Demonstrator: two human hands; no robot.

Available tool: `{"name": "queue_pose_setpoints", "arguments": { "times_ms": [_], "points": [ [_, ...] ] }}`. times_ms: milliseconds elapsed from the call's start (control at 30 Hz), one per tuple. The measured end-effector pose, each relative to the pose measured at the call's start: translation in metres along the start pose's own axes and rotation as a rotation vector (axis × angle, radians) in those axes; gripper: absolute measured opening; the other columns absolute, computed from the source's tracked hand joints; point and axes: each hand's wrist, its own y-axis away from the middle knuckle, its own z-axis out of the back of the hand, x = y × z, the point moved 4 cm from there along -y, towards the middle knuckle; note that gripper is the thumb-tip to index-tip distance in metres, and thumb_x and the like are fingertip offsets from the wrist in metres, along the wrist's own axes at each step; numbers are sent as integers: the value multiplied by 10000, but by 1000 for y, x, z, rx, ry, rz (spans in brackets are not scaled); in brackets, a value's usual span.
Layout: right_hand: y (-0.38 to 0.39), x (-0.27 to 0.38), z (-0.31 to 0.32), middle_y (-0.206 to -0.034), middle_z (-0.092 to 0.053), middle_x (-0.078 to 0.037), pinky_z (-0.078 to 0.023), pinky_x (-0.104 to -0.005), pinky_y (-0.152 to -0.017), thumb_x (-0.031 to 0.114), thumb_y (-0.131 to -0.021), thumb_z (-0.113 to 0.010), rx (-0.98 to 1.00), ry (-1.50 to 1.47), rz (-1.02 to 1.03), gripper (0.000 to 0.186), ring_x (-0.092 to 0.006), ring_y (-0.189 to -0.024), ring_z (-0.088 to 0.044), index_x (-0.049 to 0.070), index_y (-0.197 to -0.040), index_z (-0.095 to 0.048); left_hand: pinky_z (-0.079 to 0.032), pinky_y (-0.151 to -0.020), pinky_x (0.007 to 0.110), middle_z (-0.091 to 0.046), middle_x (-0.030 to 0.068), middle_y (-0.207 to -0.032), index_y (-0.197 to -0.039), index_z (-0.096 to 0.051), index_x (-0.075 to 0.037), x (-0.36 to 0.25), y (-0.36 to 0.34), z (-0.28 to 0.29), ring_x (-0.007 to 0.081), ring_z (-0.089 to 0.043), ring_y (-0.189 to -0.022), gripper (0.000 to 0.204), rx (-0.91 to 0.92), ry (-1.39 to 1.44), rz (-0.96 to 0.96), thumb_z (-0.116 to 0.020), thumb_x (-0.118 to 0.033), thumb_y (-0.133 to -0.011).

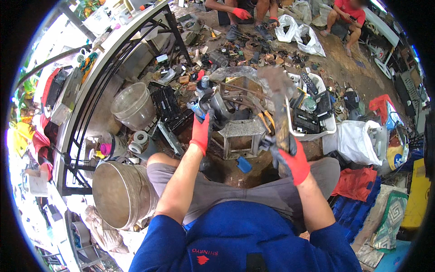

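My left hand (201,132), in a red glove with dark fingers, is closed around a small blue-and-grey part (196,109). It holds the part beside a grey metal piece (219,107). My right hand (294,162), gloved alike, grips the worn wooden handle of a hammer (282,121). The hammer stands raised, its head blurred. Between my hands sits a battered metal block (242,129) with an open frame front. Orange-handled pliers (266,121) lie just left of the hammer handle. A small blue plastic piece (244,165) is on the ground between my legs.
A white crate (330,128) full of black parts stands to the right, beside a white sack (358,141). At left are a clear bucket (132,107), a large bucket (113,195) and a metal-framed table (97,68). Scrap litters the ground ahead. Two people sit beyond, one wearing red gloves (242,13).
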Motion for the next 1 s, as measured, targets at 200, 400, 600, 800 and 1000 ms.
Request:
{"name": "queue_pose_setpoints", "arguments": {
  "times_ms": [200,400,600,800,1000],
  "points": [
    [29,-24,-13,-1181,-657,-155,-481,-348,-950,92,-866,-710,-85,354,-70,581,-234,-1088,-629,-49,-1379,-480,-516,-924,347,-662,70,-1229,-1337,-571,-37,40,11,40,186,-650,-1040,378,-205,228,2,-585,-249,-1025],
    [48,1,-31,-854,-625,-77,-455,-279,-629,494,-966,-636,-6,249,296,597,-129,-718,-581,-21,-1247,-531,-487,-929,338,-666,64,-1224,-1331,-580,-22,82,20,52,169,-619,-1055,380,-294,238,103,-595,-240,-1020],
    [13,-43,-48,-1124,-657,-228,-511,-418,-907,318,-913,-705,-146,783,128,592,-339,-1034,-650,-43,-1348,-532,-454,-981,351,-645,92,-1283,-1372,-550,4,81,16,44,197,-595,-1103,461,-340,88,109,-608,-269,-1005],
    [6,-73,-28,-1235,-634,-308,-490,-462,-1000,229,-893,-720,-224,797,-140,528,-447,-1150,-622,-33,-1325,-568,-432,-1029,349,-615,131,-1349,-1390,-524,18,79,17,37,220,-583,-1188,494,-366,-5,35,-628,-266,-1000],
    [35,6,-40,-814,-617,-74,-492,-302,-546,185,-1031,-547,-2,7,68,280,-151,-604,-578,5,-1244,-546,-425,-1034,321,-620,91,-1303,-1415,-479,11,49,12,47,179,-575,-1163,537,-349,-137,-128,-675,-223,-973]
  ]
}}
